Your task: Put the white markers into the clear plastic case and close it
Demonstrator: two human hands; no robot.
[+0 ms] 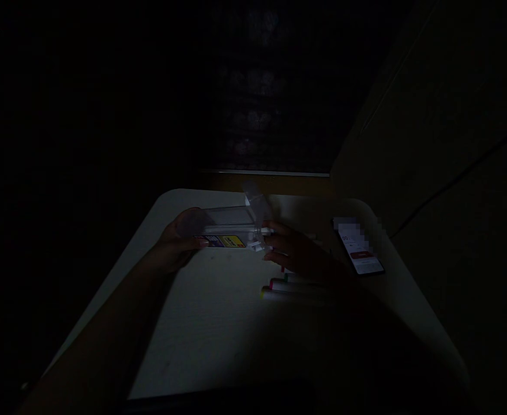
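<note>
Case (231, 227) of clear plastic, long and box-shaped, held level just above the pale surface (210, 334) between two bare hands in very dim light. The left hand (177, 245) wraps the case's left end, its fingers (201, 243) curled closed around the underside beside a coloured label (225, 241). The right hand (300, 253) meets the opposite end, where a hinged flap (255, 204) stands raised; its fingers (274, 230) lie extended against the opening, but whether they pinch the case or something white at its mouth cannot be told from this view. Just below the right fingers, several highlighters (288, 287) lie side by side on the surface, coloured caps pointing left. Beyond the right fingers, further out to the side, a phone (359, 248) lies face up with its screen lit. Judged from its thin transparent walls, the case is probably light, stiff yet slightly flexible, smooth enough to slip, and apt to crack at the flap hinge; the firmest hold would be across the long side walls near the closed end, well away from the flap.
</note>
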